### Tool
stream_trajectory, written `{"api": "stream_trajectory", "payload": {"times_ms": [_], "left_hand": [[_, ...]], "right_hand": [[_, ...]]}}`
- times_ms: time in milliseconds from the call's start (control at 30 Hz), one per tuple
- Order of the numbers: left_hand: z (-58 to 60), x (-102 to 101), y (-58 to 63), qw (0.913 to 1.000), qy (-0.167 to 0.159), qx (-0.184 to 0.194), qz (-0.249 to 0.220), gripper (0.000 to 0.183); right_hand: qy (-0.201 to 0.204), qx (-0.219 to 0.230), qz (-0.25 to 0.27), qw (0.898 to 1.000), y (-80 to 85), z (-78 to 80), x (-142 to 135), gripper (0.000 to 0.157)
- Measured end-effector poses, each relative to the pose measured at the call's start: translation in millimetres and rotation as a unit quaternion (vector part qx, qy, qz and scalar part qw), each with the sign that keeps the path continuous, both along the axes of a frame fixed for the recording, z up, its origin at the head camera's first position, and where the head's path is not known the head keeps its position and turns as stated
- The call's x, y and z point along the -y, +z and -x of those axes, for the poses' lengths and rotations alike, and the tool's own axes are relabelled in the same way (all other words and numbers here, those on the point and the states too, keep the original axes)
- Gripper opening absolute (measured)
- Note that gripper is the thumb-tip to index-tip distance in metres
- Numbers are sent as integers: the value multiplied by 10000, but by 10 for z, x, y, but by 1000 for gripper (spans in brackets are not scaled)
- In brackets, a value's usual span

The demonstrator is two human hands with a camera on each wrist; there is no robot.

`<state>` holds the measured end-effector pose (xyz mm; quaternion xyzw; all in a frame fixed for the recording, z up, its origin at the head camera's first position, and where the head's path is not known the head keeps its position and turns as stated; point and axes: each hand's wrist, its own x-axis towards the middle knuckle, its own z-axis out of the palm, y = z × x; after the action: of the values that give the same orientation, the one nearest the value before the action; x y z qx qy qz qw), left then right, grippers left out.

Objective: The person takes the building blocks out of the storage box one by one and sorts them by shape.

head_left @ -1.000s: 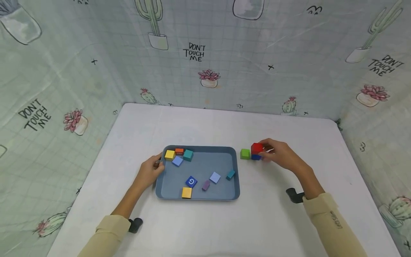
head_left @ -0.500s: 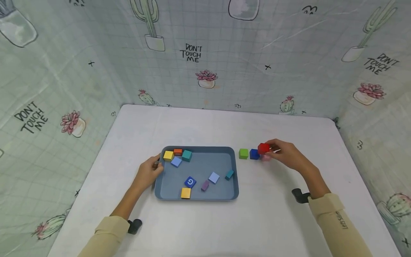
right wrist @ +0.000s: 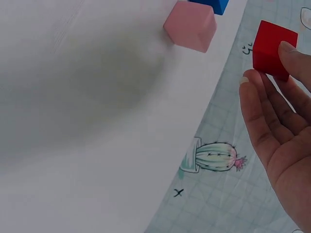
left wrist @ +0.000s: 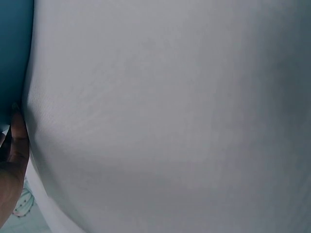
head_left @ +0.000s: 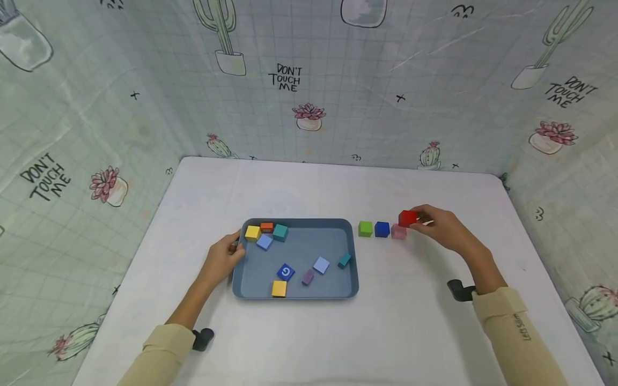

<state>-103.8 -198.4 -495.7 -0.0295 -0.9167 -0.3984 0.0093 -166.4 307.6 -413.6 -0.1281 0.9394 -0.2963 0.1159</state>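
Right hand (head_left: 441, 228) fingertips (right wrist: 286, 48) pinch the red block (head_left: 407, 217) right of frame center, lifted above the pink block (head_left: 398, 231) | pink, blue block (head_left: 382, 229) and green block (head_left: 365, 229) line up | left hand (head_left: 223, 258) fingers curl on the tray (head_left: 295, 295) left edge, center frame

In the left wrist view, the left hand (left wrist: 12, 165) is cut off by the left and bottom edges, so only one finger shows. The blue tray (left wrist: 13, 53) appears there as a dark strip cut by the left edge, its contents out of sight.

In the right wrist view, the blue block (right wrist: 211, 5) is cut by the top edge. The right hand (right wrist: 279, 141) runs off the right edge and covers part of the red block (right wrist: 272, 46).

In the head view, the marking on the orange block (head_left: 266, 227) is too small to read.
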Motion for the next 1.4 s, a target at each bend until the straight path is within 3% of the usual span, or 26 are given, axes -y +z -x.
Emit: {"api": "stream_trajectory", "payload": {"times_ms": [567,1067,1400], "left_hand": [[-6,0,-6,10000,51,71,-20,50],[-4,-7,-8,9999,105,65,36,50],[-4,7,-15,9999,-28,-100,4,47]], "right_hand": [[-178,171,-201,9995,-126,-99,-175,45],[-229,384,-176,9988,-413,-32,-267,43],[-265,303,-153,9991,-453,-10,-215,42]]}}
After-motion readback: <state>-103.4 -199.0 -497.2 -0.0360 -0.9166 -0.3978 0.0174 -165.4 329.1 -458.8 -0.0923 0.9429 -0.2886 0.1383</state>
